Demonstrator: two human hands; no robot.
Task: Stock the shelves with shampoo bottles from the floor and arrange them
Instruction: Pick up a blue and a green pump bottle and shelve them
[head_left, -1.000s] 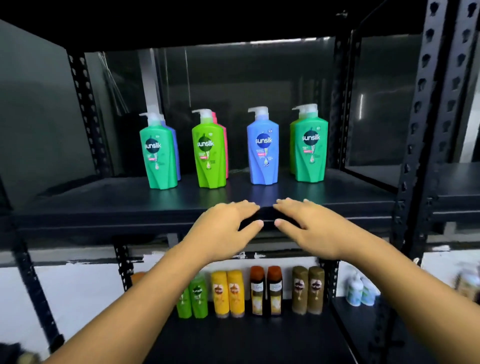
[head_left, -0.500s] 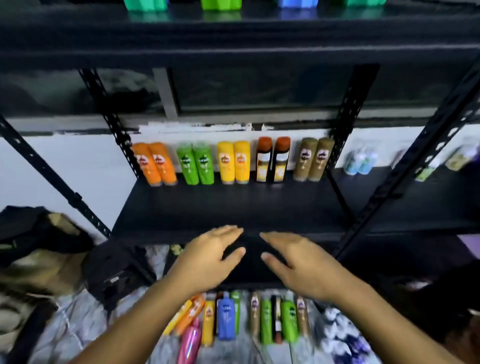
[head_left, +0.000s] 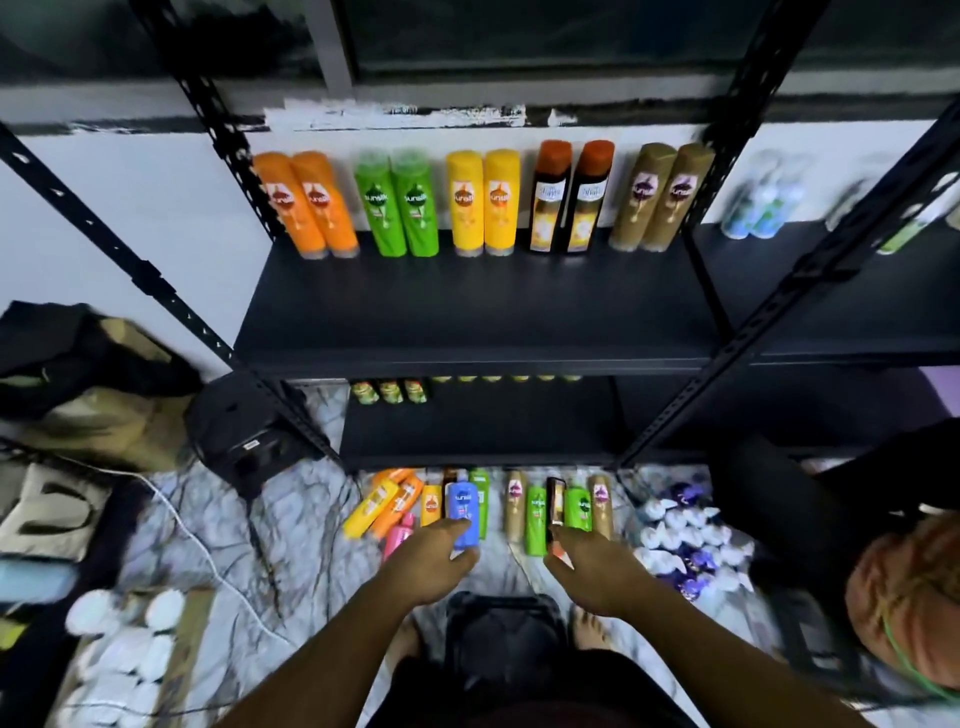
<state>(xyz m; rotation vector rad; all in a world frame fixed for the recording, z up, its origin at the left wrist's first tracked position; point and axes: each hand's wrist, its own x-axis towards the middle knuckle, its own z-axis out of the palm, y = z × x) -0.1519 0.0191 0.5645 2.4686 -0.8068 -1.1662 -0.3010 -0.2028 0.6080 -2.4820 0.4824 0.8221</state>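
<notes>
I see mixed shampoo bottles (head_left: 535, 514) lying in a row on the floor (head_left: 311, 525) below the black shelf (head_left: 467, 312), where ten paired bottles (head_left: 501, 202) stand upright.

The shelf (head_left: 493, 312) and its posts are black, set against a white wall (head_left: 130, 208). Along its back stand an orange pair (head_left: 306, 202), a green pair (head_left: 397, 202), a yellow pair (head_left: 483, 200), a black pair (head_left: 569, 197) with rust-brown caps and gold labels, and a tan pair (head_left: 660, 197) with purple badges. Farther right are blurred pale blue and white bottles (head_left: 763, 208). The floor (head_left: 311, 525) is white marble veined in grey. On it lie yellow and orange bottles (head_left: 397, 501), a pink bottle (head_left: 399, 535), a blue bottle (head_left: 464, 506) with a dark blue badge, green bottles (head_left: 537, 512) and tan bottles (head_left: 514, 506), beside white and purple packets (head_left: 685, 540). A white cable (head_left: 193, 538) crosses it, near a tan and black bag (head_left: 98, 395)
</notes>
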